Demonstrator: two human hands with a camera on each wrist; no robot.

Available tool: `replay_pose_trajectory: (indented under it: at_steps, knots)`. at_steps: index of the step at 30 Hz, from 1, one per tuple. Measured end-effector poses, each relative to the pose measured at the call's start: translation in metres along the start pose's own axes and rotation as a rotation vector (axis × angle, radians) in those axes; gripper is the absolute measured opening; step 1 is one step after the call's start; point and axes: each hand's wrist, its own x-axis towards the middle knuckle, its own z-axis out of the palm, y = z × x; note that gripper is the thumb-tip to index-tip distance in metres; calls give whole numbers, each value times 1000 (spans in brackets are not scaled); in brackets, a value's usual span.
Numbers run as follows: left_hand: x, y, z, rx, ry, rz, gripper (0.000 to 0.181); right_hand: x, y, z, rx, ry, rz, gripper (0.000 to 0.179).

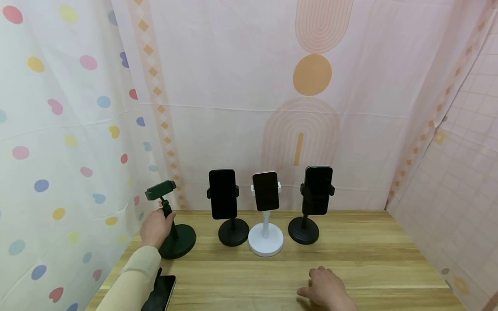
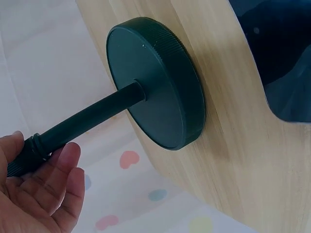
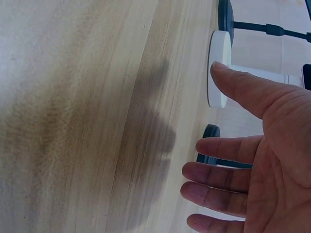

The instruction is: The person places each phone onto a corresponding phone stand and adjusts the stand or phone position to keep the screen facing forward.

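At the far left of the head view stands a dark green phone stand (image 1: 180, 242) with a round base and an unoccupied clamp head (image 1: 161, 190). My left hand (image 1: 154, 228) grips its post just below the head. The left wrist view shows thumb and fingers around the ribbed collar (image 2: 24, 162), with the post (image 2: 92, 114) running down to the base (image 2: 141, 85). Low over the front of the table hovers my right hand (image 1: 324, 287), holding nothing. Its fingers (image 3: 218, 175) are spread and extended in the right wrist view, and its shadow falls on the wood.
Three stands holding phones line the back: a black one (image 1: 233, 233) at left, a white one (image 1: 266, 242) in the middle, another black one (image 1: 303, 231) at right. A dark phone (image 1: 168, 286) lies by my left sleeve. Curtains (image 1: 233, 65) border the wooden table (image 1: 241, 285).
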Motion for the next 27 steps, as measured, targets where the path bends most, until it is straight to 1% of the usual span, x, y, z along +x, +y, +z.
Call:
replay_pose_trajectory:
  at_steps: [9, 14, 18, 21, 27]
  knots:
    - [-7, 9, 0, -10, -1, 11, 39, 0, 1, 0, 5, -1, 3, 48]
    - [-13, 14, 1, -36, -11, 25, 37, 0, 0, 0, 8, -5, 3, 50]
    - [-18, 18, 3, -44, -4, 43, 35, 0, 0, 0, 5, -12, 9, 52]
    - [-22, 23, 5, -35, 3, 69, 34, 0, 1, 0, -3, -8, 10, 52]
    - [-30, 30, 7, -59, -9, 110, 32, -1, 1, 0, 10, -6, 1, 52]
